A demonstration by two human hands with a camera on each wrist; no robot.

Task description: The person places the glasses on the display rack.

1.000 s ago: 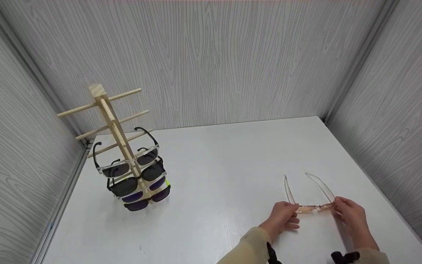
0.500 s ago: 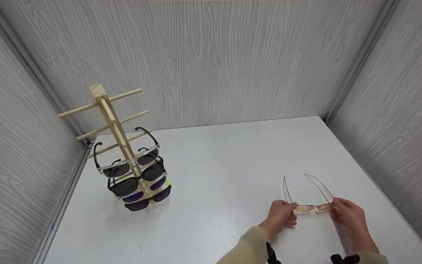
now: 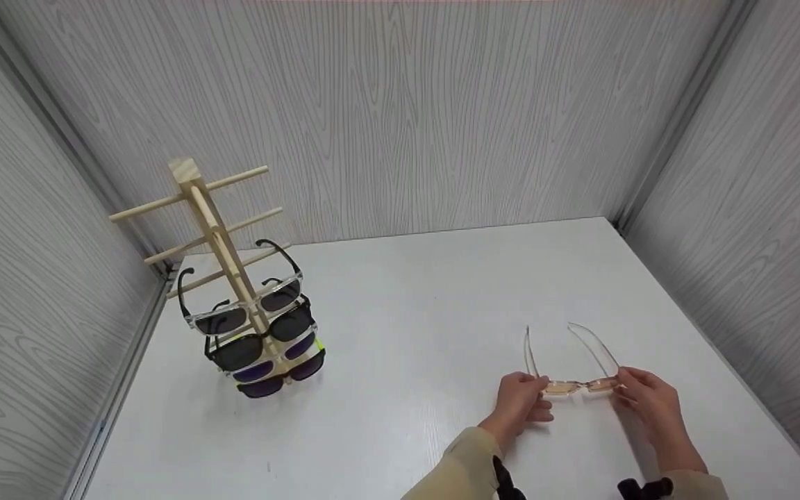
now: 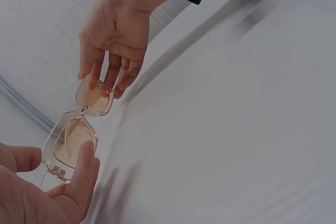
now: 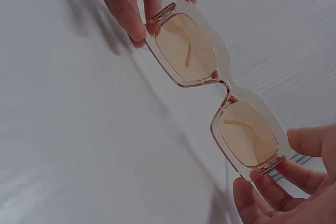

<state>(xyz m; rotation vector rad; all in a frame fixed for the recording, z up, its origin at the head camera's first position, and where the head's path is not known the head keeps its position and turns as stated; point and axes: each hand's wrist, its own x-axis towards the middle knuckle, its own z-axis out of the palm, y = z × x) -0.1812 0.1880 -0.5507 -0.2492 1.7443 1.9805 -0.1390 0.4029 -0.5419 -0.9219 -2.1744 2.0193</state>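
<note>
Between both hands is a pair of clear-framed glasses point(image 3: 563, 388) with pale orange lenses, its temples unfolded and pointing away from the person. My left hand point(image 3: 519, 403) pinches the frame's left corner by the hinge, thumb and fingers on either side. At the other corner my right hand point(image 3: 652, 401) pinches the frame the same way. The right wrist view shows the glasses point(image 5: 187, 51) from the back, with the hinges near the fingertips of each hand. In the left wrist view the right hand point(image 4: 118, 35) is at the far lens.
On the left of the white table point(image 3: 400, 312) stands a wooden display rack point(image 3: 223, 243) with bare upper pegs. Several sunglasses point(image 3: 240, 353) hang on its lower pegs. Grey wood-grain panels point(image 3: 372, 118) wall in the table at the back and sides.
Both hands have shifted slightly left and a little away from the person, with the glasses between them. The rack and its sunglasses stay put.
</note>
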